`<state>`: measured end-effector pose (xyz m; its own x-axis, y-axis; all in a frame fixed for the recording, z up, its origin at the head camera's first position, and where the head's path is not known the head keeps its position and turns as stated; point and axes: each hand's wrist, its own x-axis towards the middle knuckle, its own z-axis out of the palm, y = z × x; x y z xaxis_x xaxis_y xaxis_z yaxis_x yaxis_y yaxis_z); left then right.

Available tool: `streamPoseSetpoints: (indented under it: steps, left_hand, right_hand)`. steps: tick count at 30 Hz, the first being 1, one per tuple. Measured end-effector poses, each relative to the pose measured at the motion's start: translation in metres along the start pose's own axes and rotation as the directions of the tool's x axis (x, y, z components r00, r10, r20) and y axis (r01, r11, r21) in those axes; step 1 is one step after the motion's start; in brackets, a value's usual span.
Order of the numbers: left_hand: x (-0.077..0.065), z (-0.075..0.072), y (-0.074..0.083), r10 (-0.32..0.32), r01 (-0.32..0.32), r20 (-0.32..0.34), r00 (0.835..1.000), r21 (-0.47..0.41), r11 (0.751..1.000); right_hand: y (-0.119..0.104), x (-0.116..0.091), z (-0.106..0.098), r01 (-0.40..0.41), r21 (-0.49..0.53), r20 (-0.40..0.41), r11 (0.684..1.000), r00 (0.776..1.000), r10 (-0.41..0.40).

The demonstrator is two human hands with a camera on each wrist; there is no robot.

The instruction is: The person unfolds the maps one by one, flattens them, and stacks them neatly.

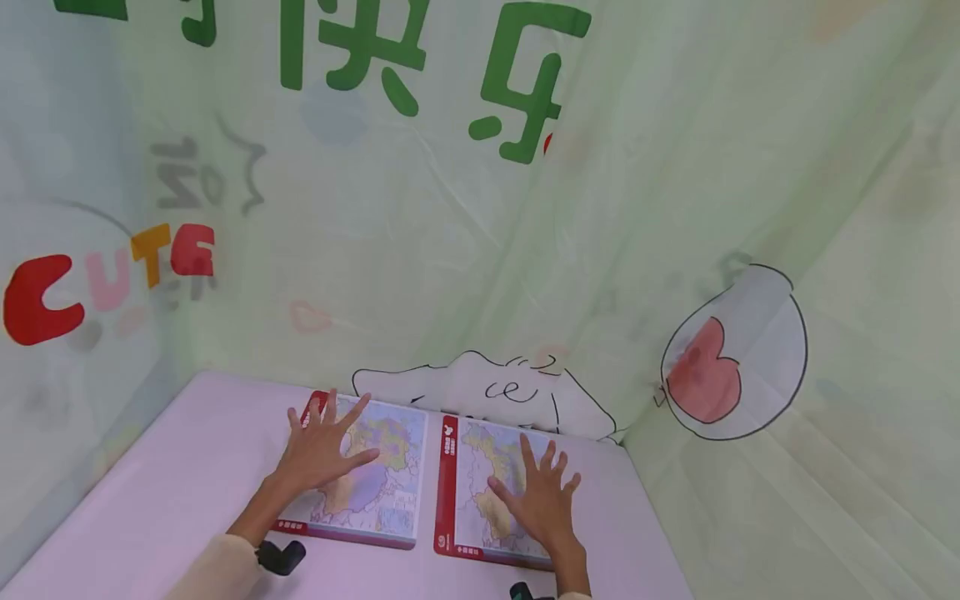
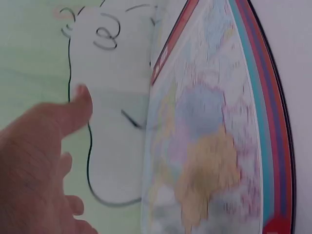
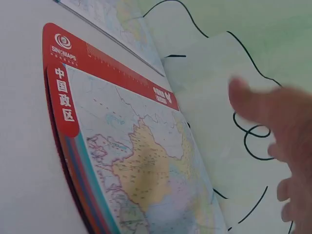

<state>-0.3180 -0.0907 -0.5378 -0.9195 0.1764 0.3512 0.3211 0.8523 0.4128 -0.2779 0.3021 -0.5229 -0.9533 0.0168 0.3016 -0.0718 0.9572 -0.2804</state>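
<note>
- Your left sleeve (image 1: 213, 571), then left hand (image 1: 321, 454), fingers spread over the left map (image 1: 386, 479)
- Your right hand (image 1: 543, 496), spread over the right map (image 1: 476, 492), both maps on the bench (image 1: 195, 467)
- To lift one, grip its edges

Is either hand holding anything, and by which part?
Nothing is held: the left hand is spread over one map, the right hand over the other map.
</note>
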Motion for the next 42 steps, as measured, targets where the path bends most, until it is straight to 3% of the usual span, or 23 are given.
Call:
streamPoseSetpoints:
  steps: [5, 9, 12, 15, 19, 23, 33, 38, 42]
  left_hand:
    - [0.014, 0.021, 0.031, 0.048, -0.046, 0.022, 0.999, -0.1, 0.994]
    - [0.036, 0.042, 0.053, 0.099, -0.097, 0.008, 0.995, -0.093, 0.991]
    - [0.051, 0.054, 0.064, 0.118, -0.118, -0.004, 0.993, -0.09, 0.989]
    - [0.06, 0.064, 0.072, 0.112, -0.107, 0.035, 0.993, -0.12, 0.987]
    - [0.064, 0.081, 0.073, 0.08, -0.059, 0.134, 0.988, -0.148, 0.987]
    - [0.068, 0.094, 0.068, 0.049, -0.022, 0.19, 0.981, -0.144, 0.989]
    - [0.086, 0.135, 0.039, 0.044, -0.033, 0.254, 0.966, -0.048, 0.998]
    - [0.082, 0.122, 0.048, 0.019, 0.003, 0.303, 0.953, -0.073, 0.997]
    - [0.08, 0.121, 0.048, -0.004, 0.031, 0.306, 0.952, -0.083, 0.996]
  right_hand:
    - [0.023, -0.018, -0.005, -0.063, -0.025, -0.161, 0.998, 0.985, 0.058]
    - [0.033, -0.029, -0.016, -0.176, -0.014, -0.255, 0.984, 0.952, 0.167]
    - [0.043, -0.034, -0.014, -0.248, 0.025, -0.289, 0.969, 0.926, 0.244]
    - [0.053, -0.042, -0.005, -0.307, 0.053, -0.273, 0.95, 0.911, 0.309]
    - [0.062, -0.055, 0.012, -0.416, 0.05, -0.18, 0.908, 0.891, 0.418]
    - [0.057, -0.062, 0.021, -0.486, 0.041, -0.105, 0.873, 0.867, 0.488]
    - [0.037, -0.07, 0.024, -0.507, 0.07, -0.067, 0.859, 0.857, 0.512]
    - [0.032, -0.073, 0.019, -0.494, 0.112, -0.069, 0.862, 0.862, 0.502]
    - [0.03, -0.071, 0.018, -0.477, 0.162, -0.07, 0.864, 0.868, 0.492]
